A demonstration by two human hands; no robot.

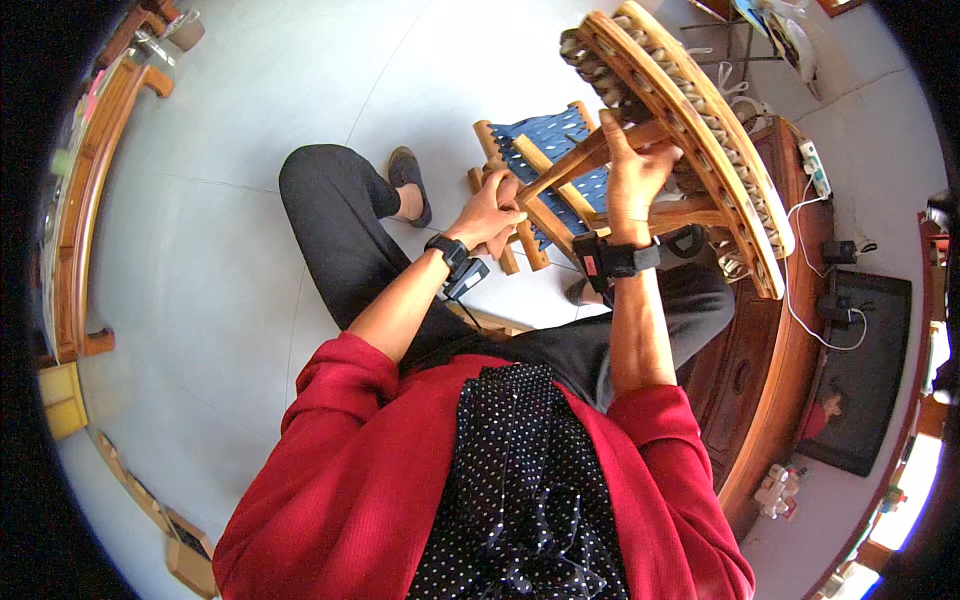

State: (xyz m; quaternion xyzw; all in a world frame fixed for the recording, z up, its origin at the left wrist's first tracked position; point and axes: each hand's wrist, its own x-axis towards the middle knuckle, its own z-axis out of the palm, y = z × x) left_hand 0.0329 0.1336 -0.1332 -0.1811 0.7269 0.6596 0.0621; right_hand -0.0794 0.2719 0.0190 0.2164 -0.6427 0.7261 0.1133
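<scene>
A wooden folding stool (690, 150) with a woven cord seat is held up tilted at the right, its long rails running from upper left to lower right. My right hand (638, 182) is closed on its frame close to the seat, thumb pointing up. At the pointed end of that frame, my left hand (490, 213) has its fingers pinched together against the wood; the exact spot under the fingertips is hidden. Behind both hands, a second wooden stool with a blue woven seat (550, 128) rests on the floor. Each wrist wears a black strap with a small device.
My knees are spread, with a dark shoe (410, 185) beyond the left one. A brown wooden cabinet (755, 390) stands close at my right, with a white cable (800, 310) and a dark screen (865, 370) beside it. A wooden bench (90, 200) lines the left.
</scene>
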